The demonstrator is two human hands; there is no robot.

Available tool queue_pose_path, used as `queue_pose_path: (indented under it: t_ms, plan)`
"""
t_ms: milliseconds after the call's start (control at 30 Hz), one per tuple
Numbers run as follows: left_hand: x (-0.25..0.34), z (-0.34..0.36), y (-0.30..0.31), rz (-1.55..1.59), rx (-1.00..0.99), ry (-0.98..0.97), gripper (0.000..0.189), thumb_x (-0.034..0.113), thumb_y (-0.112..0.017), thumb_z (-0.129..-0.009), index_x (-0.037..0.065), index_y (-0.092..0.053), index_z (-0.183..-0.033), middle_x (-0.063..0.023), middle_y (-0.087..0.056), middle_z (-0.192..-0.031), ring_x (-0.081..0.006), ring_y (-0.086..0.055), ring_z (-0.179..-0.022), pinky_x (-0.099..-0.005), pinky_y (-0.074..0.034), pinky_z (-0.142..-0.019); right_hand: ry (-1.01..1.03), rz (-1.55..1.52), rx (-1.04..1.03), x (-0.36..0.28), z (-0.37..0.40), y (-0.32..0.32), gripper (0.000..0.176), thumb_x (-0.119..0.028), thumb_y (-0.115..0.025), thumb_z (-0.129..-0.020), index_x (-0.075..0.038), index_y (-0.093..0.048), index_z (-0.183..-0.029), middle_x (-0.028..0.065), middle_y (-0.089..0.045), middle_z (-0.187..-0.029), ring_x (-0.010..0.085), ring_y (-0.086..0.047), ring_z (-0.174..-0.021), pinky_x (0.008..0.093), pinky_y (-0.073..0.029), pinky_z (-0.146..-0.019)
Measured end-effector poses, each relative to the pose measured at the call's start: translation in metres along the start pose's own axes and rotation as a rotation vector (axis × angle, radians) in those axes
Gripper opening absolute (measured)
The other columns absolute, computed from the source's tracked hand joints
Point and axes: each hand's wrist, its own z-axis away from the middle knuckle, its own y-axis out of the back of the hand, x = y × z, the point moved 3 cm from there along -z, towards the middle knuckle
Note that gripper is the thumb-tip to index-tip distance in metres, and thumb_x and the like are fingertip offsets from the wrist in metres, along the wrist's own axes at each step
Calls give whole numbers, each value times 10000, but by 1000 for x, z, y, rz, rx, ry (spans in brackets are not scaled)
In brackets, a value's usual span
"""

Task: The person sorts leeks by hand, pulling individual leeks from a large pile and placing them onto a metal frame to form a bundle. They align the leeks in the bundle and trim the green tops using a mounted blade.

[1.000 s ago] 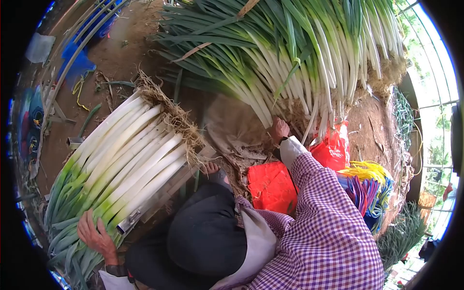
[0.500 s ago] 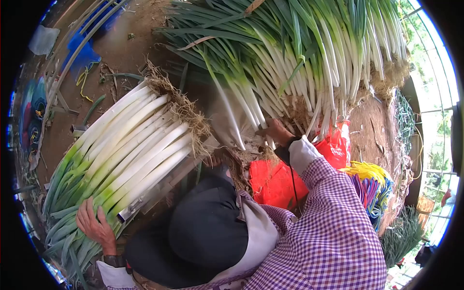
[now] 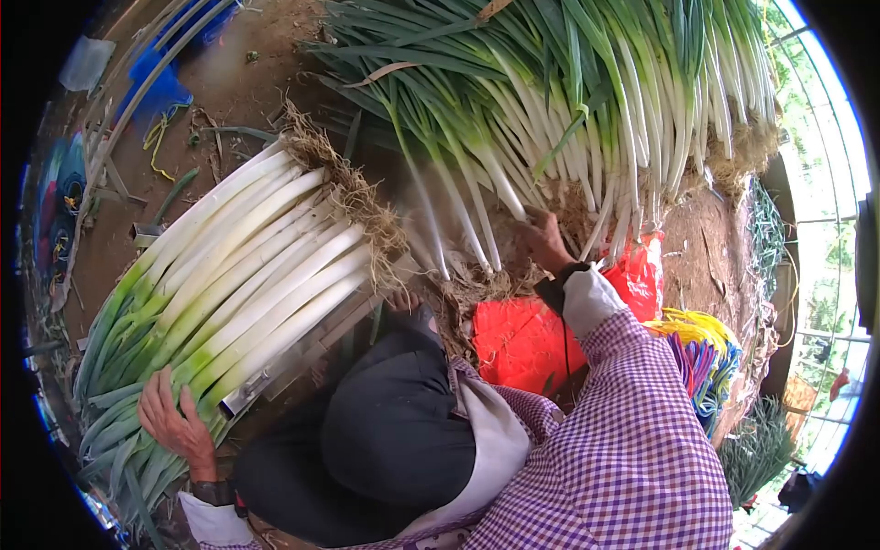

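A thick bundle of leeks lies slantwise on the left, roots toward the upper right and green leaves toward the lower left. My left hand rests on it where white stalks turn to leaves, fingers stretched out and slightly apart. A large pile of leeks fills the top, its white root ends pointing down. At the pile's lower edge, my right hand has its fingers closed at the root end of one leek; the fingertips are partly hidden. Several thinner stalks hang loose just left of that hand.
A narrow metal-edged support runs under the bundle. Red plastic lies below my right hand, with a red bag beside it. Coloured ties sit to the right. My dark-clothed leg is in the lower middle.
My right hand has shifted slightly right and up, swinging one leek's root end the same way. Two stalks beside it now hang apart from the hand. My left hand stays almost still.
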Motion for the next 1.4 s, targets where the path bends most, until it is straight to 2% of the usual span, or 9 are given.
queue_pose_path:
  t_ms: [167,267,400,533,567,700,867,1167,1400]
  plan:
    - [-2,0,-2,-2,9,0,394,294,-558,-1013,85,-646,-1334,-112,-624,-1316,-314,-546,-1266,-487,-338,-1128,62,-66,-8,17,-6,14,345,-136,-769,-879,42,-693,-1165,36,-648,-737,99,-562,-553,273,-417,-488]
    - [0,0,0,1,19,3,389,303,-563,-1009,94,-650,-1325,-108,-622,-1309,-314,-546,-1260,-489,-341,-1129,-10,307,-25,18,-27,0,335,-169,-733,-854,45,-727,-1111,68,-678,-739,143,-656,-639,309,-512,-575]
    - [6,-3,7,16,42,8,377,293,-590,-994,93,-651,-1308,-108,-630,-1280,-315,-554,-1238,-490,-346,-1127,-19,290,89,3,-54,-38,514,-211,-773,-871,20,-652,-1314,125,-699,-773,186,-660,-610,361,-524,-537]
    - [8,-5,11,57,81,10,360,272,-634,-972,90,-652,-1281,-107,-640,-1254,-316,-563,-1214,-489,-349,-1125,-28,175,123,-24,-46,-48,520,-260,-775,-887,0,-658,-1321,128,-696,-780,170,-630,-606,355,-507,-536]
    - [9,-5,11,63,93,11,355,269,-642,-968,90,-653,-1274,-107,-642,-1250,-316,-565,-1208,-488,-350,-1124,127,205,116,-20,-51,-45,497,-260,-759,-897,17,-667,-1299,121,-687,-767,157,-617,-610,348,-501,-554]
    - [12,-7,18,88,107,13,332,281,-654,-968,89,-659,-1238,-106,-647,-1226,-318,-573,-1182,-487,-358,-1116,274,389,65,-63,21,-21,430,-221,-741,-897,39,-688,-1235,92,-674,-738,136,-604,-604,341,-487,-551]
    - [12,-5,20,108,143,23,336,312,-656,-969,92,-665,-1222,-105,-653,-1193,-311,-570,-1179,-484,-360,-1112,52,115,-96,-91,148,6,262,-163,-700,-935,1,-702,-1138,-7,-597,-690,70,-498,-478,265,-384,-439]
    - [11,-1,27,145,207,23,332,343,-664,-965,85,-707,-1169,-108,-666,-1138,-292,-574,-1141,-471,-372,-1086,-194,-65,-83,-194,348,48,509,-124,-739,-942,-3,-573,-1407,-21,-595,-748,51,-522,-532,232,-380,-443]
    - [6,1,23,170,271,11,330,355,-680,-947,92,-725,-1141,-91,-672,-1089,-283,-584,-1104,-458,-393,-1042,45,2,-73,-298,380,37,529,-40,-710,-938,39,-545,-1435,-18,-569,-697,46,-478,-474,237,-358,-410]
